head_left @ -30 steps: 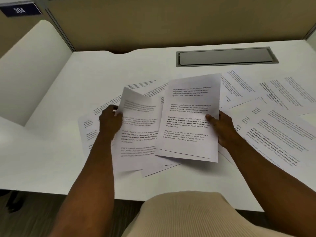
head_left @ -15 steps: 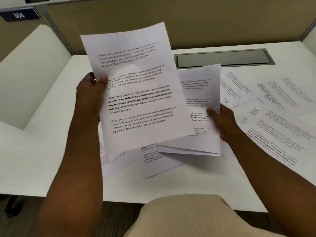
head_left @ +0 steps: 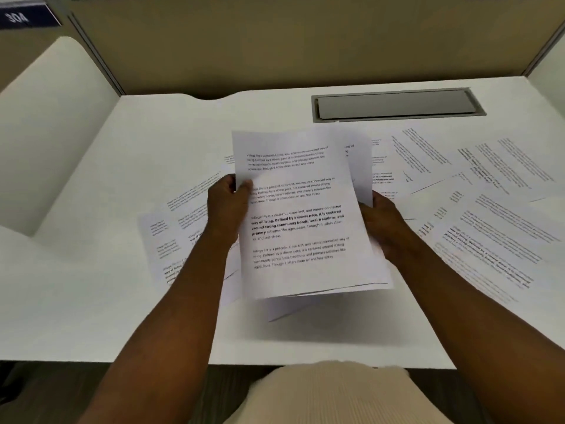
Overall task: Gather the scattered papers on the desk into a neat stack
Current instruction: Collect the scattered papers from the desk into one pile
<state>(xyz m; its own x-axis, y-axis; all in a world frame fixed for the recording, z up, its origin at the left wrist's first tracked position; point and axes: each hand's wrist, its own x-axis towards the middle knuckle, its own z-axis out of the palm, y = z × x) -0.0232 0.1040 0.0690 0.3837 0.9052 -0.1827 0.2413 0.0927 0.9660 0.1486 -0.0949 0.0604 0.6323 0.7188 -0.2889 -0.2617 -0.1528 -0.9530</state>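
- Far left: blue number plate (head_left: 26, 16) on partition, figures blurred; curved white side panel (head_left: 55, 117) beside desk (head_left: 153, 142). Neither in the way.
- Left of centre: several loose sheets (head_left: 171, 237) flat on desk, fanned and overlapping, partly hidden under left forearm. Not yet gathered.
- Left hand (head_left: 227, 203): closed on left edge of held bundle (head_left: 301, 215), thumb on printed face, fingers behind. Pinch narrow, roughly mid-height of page.
- Centre: held bundle lifted clear of desk, tilted toward viewer, top sheet skewed against those behind; corners of back sheets poking out at near edge and upper right. Count not readable.
- Judged step: joining new sheet to bundle, then squaring. Best done by loosening both pinches slightly, standing bundle on near edge and tapping on bare desk near body, then tapping a side edge.
- Risk, as judged: tight thumb pressure would lock skew in; too slack and back sheets slide out.
- Right hand (head_left: 383, 223): gripping right edge of bundle from behind, fingers mostly hidden by paper; curled closed on it, exact spread not visible.
- Far centre-right: grey recessed cable tray (head_left: 397, 105) in desk, shut.
- Right: many more sheets (head_left: 495, 215) spread flat, overlapping, reaching toward right desk edge. Largest remaining share, by judgement.
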